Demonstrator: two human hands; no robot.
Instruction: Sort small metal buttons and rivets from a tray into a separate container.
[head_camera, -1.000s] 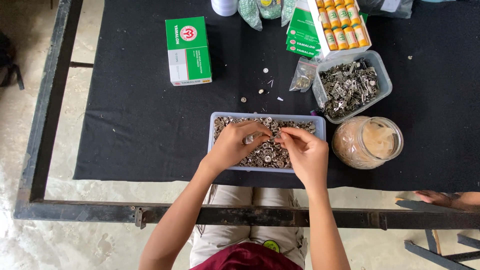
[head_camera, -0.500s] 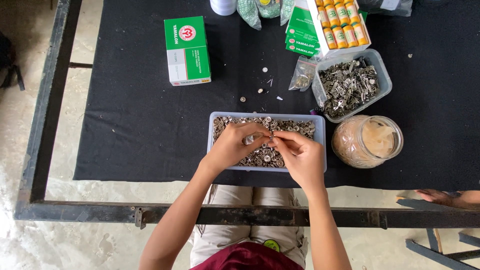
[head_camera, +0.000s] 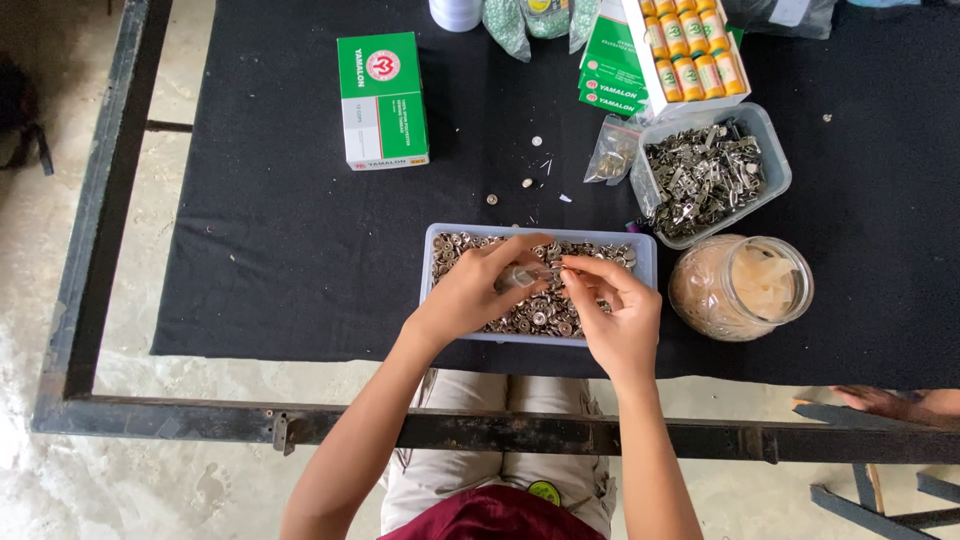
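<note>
Just below frame centre, the right hand (head_camera: 618, 322) is drawing in from where it was a second ago to meet the left hand (head_camera: 478, 290), both pinching one small metal button (head_camera: 527, 277) over the button tray (head_camera: 437, 262).

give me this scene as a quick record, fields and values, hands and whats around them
left hand: over the tray, fingers pinching a small metal piece
right hand: fingertips meeting the left hand's at that piece
tray: pale rectangular tray full of small round metal pieces
tub: clear, holds larger metal clips
jar: clear, pale contents, right of the tray
box: green and white, far left on the black cloth
loose pieces: scattered beyond the tray
</note>
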